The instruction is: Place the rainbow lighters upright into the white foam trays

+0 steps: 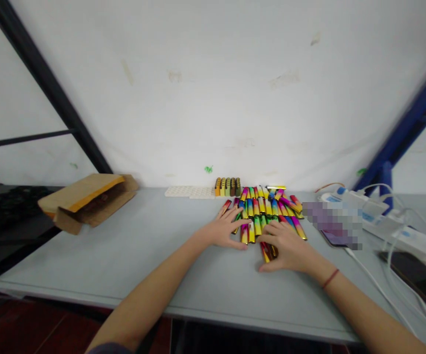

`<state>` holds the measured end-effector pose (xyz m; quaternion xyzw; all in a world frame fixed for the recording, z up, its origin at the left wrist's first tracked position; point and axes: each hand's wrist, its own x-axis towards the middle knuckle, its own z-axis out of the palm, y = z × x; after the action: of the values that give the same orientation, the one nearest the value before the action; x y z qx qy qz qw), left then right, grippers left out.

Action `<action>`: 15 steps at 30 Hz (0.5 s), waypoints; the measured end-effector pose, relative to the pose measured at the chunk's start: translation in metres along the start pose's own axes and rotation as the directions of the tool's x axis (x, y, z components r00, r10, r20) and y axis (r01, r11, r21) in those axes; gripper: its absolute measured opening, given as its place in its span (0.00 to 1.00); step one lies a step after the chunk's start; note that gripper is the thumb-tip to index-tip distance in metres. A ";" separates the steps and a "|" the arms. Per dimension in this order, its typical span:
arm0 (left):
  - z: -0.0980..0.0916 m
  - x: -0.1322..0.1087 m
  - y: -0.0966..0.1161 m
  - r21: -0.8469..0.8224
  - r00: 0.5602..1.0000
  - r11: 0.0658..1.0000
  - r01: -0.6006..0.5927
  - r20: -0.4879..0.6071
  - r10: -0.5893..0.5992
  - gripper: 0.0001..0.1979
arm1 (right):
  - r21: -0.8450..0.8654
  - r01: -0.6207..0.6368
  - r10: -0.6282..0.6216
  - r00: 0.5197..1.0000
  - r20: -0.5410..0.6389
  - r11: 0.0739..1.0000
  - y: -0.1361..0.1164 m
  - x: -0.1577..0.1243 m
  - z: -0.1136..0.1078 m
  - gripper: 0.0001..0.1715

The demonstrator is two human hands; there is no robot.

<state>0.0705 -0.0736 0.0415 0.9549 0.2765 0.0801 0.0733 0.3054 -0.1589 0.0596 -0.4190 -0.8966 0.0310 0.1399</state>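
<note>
Many shiny metallic tubes (260, 205) in rainbow colours, perhaps lighters, lie side by side in rough rows on the grey table. My left hand (223, 229) spreads over the left edge of these rows, its fingertips on or just above the tubes and its thumb at the front row. Close by, my right hand (289, 246) is curled round a few red and gold tubes (266, 252) in front of the rows. Its palm and fingers partly hide them. Behind, several dark-topped tubes (228, 187) stand upright in a block beside a white gridded tray (183, 191).
An open cardboard box (87, 199) lies on the left of the table (139, 255). At the right are a partly blurred phone (334, 238), a white power strip (401, 231) with plugs and cables, and another dark phone (419, 278). A wall stands behind.
</note>
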 end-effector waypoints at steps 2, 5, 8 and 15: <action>0.000 0.001 -0.002 0.001 1.000 1.000 -0.010 -0.016 0.010 0.43 | 0.009 -0.001 0.002 0.999 -0.043 1.000 0.002 0.001 0.000 0.34; -0.001 0.002 -0.001 0.023 0.998 1.000 0.005 -0.061 -0.003 0.40 | 0.022 -0.034 0.035 0.996 -0.078 0.999 0.006 -0.001 -0.003 0.33; -0.004 0.003 0.002 0.070 0.990 0.997 -0.024 -0.136 0.034 0.33 | 0.019 -0.049 0.050 0.999 -0.018 0.999 0.005 -0.004 -0.009 0.36; -0.010 0.003 0.008 0.110 0.980 0.989 -0.096 -0.162 0.114 0.24 | 0.015 -0.050 0.049 0.997 0.065 0.999 -0.009 -0.007 -0.018 0.25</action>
<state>0.0752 -0.0780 0.0528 0.9605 0.2346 0.1498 -0.0032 0.3082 -0.1709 0.0768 -0.4385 -0.8898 0.0555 0.1138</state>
